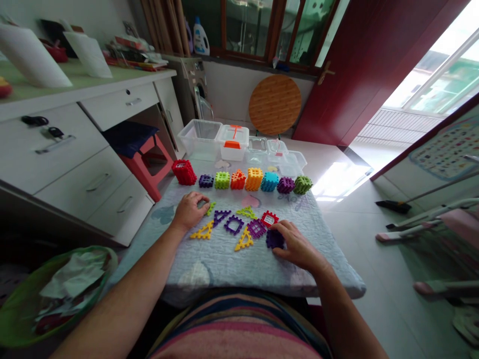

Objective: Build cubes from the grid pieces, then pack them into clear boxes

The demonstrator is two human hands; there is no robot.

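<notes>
The person's left forearm reaches forward on the left side of the open purple square point(235, 233), and the left hand point(190, 211) is palm down with fingers curled over a light green piece point(211, 207); whether it grips that piece cannot be told. Right of the square, the right hand point(297, 245) grips a dark purple piece point(275, 239), thumb at its near edge and fingers over its far edge.

The square lies flat on the patterned tablecloth point(239, 274), its rim notched and its middle hollow. Left of it are a dark purple triangle point(217, 218) and, farther out, a yellow triangle point(204, 231). Beyond it to the right is a green triangle point(247, 215); nearer the person, another yellow triangle point(244, 244). Just right of it sits a purple lattice square point(256, 229), with a red square point(264, 219) past that.

Well beyond the open square stands a row of coloured stacks point(254, 178), red at the left end and green at the right, with clear plastic boxes point(202, 144) behind. The fingers hide parts of the light green and dark purple pieces
</notes>
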